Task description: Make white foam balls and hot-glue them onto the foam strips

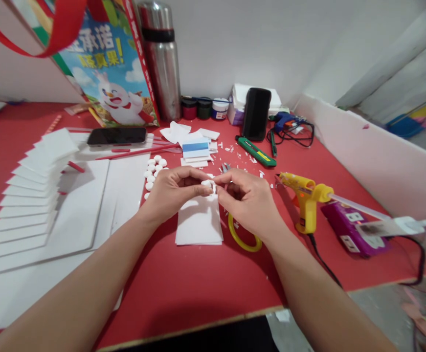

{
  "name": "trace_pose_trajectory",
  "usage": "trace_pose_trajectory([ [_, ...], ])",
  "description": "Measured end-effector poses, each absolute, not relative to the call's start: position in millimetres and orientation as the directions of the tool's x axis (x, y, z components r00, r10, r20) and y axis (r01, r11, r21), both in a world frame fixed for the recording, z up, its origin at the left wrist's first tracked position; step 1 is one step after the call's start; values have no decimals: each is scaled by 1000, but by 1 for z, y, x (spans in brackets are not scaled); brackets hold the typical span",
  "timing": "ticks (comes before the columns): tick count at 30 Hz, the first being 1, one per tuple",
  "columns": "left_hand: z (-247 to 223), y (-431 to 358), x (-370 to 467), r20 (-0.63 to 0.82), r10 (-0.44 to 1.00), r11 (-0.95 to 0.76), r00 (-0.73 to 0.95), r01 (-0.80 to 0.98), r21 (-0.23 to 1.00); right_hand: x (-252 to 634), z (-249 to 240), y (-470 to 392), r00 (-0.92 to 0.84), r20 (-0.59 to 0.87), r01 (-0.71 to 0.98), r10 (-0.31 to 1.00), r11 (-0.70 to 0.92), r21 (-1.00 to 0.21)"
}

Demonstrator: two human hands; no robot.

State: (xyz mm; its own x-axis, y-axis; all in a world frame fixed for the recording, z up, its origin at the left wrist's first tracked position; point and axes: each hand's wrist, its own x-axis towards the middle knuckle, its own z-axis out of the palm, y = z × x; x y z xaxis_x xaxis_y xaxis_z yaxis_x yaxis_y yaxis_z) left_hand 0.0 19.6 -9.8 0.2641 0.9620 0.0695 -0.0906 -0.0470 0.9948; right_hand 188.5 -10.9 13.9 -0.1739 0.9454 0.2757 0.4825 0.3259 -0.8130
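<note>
My left hand [174,190] is closed in a pinch on a small white lump [208,184], perhaps clay or foam; its exact kind is not clear. The fingertips of my right hand [249,198] are pinched at the right side of the same lump. Under both hands lies a stack of white paper or card pieces [199,225]. Several small white balls [156,165] sit by the left hand's knuckles. Yellow-handled scissors [245,239] lie partly hidden beneath the right hand, their tips [225,167] showing beyond it.
A stepped white card structure [33,195] stands on white boards at left. A yellow glue gun [306,195] and purple box [355,230] are at right. Behind are a green cutter [256,151], phone [256,115], paint jars [204,108], flask [165,73] and bag [110,73].
</note>
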Motion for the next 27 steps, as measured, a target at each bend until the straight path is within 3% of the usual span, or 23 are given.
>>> trace_pose_trajectory([
  [12, -8, 19, 0, 25, 963, -7, 269, -66, 998, 188, 8, -10, -267, 492, 536, 828, 552, -638],
  [19, -9, 21, 2, 54, 973, -39, 224, -68, 997, 186, 5, -12, -309, 488, 570, 816, 570, -592],
  [27, -13, 22, 2, 161, 960, -157, 231, -38, 987, 187, 0, -13, -388, 475, 669, 790, 596, -443],
])
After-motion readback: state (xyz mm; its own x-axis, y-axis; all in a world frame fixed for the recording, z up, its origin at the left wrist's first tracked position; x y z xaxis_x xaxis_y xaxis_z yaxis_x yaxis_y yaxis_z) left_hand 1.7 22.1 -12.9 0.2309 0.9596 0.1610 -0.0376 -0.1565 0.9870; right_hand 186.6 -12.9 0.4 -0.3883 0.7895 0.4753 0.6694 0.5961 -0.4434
